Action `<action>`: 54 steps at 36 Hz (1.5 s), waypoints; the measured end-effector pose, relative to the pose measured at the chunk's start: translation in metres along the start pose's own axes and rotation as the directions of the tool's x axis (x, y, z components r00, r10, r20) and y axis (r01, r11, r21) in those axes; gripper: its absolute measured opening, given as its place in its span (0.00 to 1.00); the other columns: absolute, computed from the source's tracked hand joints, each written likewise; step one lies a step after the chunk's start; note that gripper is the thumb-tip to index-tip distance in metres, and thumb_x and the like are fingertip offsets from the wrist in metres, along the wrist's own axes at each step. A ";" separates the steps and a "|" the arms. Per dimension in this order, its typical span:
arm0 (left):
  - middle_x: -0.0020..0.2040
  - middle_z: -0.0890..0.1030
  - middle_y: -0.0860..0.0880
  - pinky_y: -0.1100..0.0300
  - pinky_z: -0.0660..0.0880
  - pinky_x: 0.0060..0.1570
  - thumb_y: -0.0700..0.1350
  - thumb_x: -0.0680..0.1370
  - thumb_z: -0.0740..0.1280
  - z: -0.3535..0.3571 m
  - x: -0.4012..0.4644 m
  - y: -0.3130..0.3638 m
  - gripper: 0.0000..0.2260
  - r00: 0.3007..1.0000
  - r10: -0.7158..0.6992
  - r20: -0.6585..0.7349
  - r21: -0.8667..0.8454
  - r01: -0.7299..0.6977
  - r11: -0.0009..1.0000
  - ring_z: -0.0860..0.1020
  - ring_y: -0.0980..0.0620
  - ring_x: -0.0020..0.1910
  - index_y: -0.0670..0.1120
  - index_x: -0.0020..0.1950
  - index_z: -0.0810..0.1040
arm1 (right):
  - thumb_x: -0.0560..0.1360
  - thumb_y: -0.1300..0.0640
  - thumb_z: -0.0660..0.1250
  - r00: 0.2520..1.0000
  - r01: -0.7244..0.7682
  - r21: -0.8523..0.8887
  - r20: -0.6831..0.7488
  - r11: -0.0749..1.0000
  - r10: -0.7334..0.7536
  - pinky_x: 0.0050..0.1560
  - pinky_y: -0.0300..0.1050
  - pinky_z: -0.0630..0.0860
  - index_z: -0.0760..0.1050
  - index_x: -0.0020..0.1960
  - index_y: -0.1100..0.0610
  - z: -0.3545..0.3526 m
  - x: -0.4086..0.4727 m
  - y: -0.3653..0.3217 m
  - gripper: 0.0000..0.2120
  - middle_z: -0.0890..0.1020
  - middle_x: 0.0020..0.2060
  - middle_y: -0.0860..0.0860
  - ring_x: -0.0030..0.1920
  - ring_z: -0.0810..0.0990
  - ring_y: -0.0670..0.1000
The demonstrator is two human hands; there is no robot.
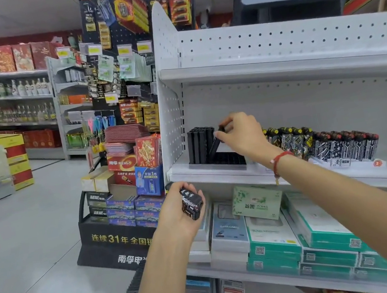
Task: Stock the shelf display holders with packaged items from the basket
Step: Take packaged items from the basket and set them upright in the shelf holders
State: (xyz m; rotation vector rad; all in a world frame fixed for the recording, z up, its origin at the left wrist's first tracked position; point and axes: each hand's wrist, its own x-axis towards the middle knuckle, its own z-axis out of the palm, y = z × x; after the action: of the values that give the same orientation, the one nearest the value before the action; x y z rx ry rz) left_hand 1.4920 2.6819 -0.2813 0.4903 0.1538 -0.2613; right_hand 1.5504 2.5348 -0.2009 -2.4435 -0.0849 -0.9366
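The step in hand looks like seating one item into the black display tray (225, 160) that sits on the middle shelf (318, 172), at the shelf's left end against the perforated side panel (171, 122). The right hand (241, 136) hangs just above the tray's open part and pinches a slim black item (216, 144) by its upper end between thumb and fingertips. That item's long axis runs steeply but not upright: its top leans right toward the hand, its lower end points down and left toward the tray floor, just right of the block of black items (199, 144) already standing upright in the tray's left part. Whether its foot already touches the tray I cannot tell, since dark lies on dark there. The left hand (183, 207) waits below and in front of the tray, under the shelf's front edge, its fingers curled around a small bundle of patterned dark items (192, 204) whose ends face the camera. The next move, as I judge it, calls for tipping the pinched item upright against the standing block, then letting go. No basket is clearly in view.
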 end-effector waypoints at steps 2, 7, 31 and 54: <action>0.33 0.71 0.49 0.62 0.73 0.39 0.38 0.79 0.62 -0.001 0.000 0.001 0.09 1.000 0.001 0.002 0.012 -0.001 1.000 0.70 0.56 0.31 0.43 0.38 0.70 | 0.74 0.51 0.70 0.999 0.022 0.013 -0.031 1.000 -0.021 0.51 0.50 0.77 0.78 0.55 0.58 0.002 -0.002 0.002 0.14 0.83 0.42 0.52 0.49 0.81 0.55; 0.35 0.73 0.49 0.60 0.73 0.40 0.39 0.79 0.62 -0.004 0.002 -0.001 0.08 1.000 -0.020 0.021 0.009 0.019 1.000 0.72 0.56 0.34 0.42 0.40 0.71 | 0.74 0.50 0.70 0.993 0.088 0.022 -0.075 0.996 -0.086 0.46 0.51 0.78 0.74 0.53 0.55 0.007 -0.005 0.005 0.12 0.82 0.40 0.51 0.45 0.81 0.55; 0.37 0.76 0.49 0.55 0.74 0.55 0.41 0.80 0.63 0.005 0.003 -0.014 0.07 0.997 -0.054 0.061 0.026 0.052 0.998 0.76 0.55 0.36 0.42 0.42 0.73 | 0.74 0.59 0.66 0.982 0.172 0.026 0.076 0.985 -0.174 0.43 0.42 0.68 0.72 0.58 0.54 0.016 0.003 0.001 0.13 0.82 0.49 0.50 0.46 0.78 0.55; 0.39 0.77 0.49 0.50 0.71 0.64 0.41 0.80 0.62 0.008 -0.001 -0.011 0.07 0.990 -0.009 0.138 0.086 -0.003 0.996 0.78 0.54 0.42 0.43 0.43 0.74 | 0.74 0.57 0.65 0.990 0.137 -0.020 0.019 0.990 -0.137 0.41 0.44 0.72 0.71 0.60 0.50 0.000 -0.017 -0.002 0.15 0.80 0.44 0.47 0.38 0.75 0.50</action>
State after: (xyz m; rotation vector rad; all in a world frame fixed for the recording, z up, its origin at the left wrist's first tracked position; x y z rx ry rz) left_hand 1.4881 2.6686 -0.2792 0.5558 0.0081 -0.3052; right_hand 1.5376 2.5387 -0.2110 -2.4915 -0.2536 -0.9787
